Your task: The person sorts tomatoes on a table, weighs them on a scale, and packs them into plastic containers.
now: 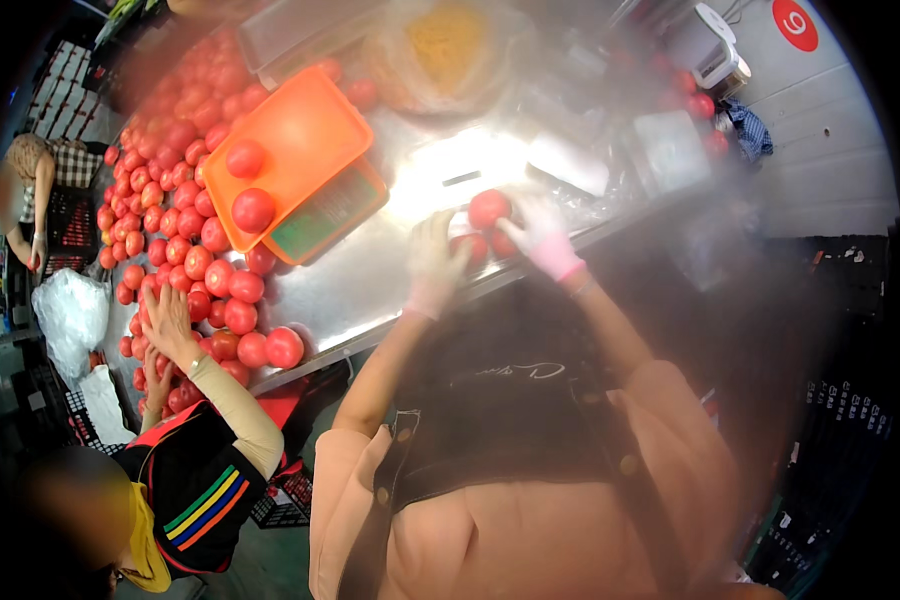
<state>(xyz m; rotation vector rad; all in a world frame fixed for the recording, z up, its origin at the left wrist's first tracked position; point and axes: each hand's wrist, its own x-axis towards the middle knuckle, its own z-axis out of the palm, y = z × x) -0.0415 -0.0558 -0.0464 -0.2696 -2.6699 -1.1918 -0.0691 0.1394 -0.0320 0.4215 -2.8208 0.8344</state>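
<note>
Three red tomatoes sit close together near the front edge of a metal table (330,300): an upper tomato (489,208), a lower left tomato (474,247) and a lower right tomato (503,244). My right hand (541,232), in a pale glove with a pink cuff, has its thumb and fingers about the right side of the upper tomato. On the other side, my left hand (433,259) is gloved too. Its thumb lies against the lower left tomato, its fingers stretched forward; haze hides whether it grips.
Many tomatoes (190,223) cover the table's left side. Orange plastic trays (307,120) lie among them, two tomatoes on top. Clear plastic bags (581,206) lie rightward. A co-worker's hand (169,319) reaches into the tomatoes; another person (41,172) stands farther left. Haze blurs the upper right.
</note>
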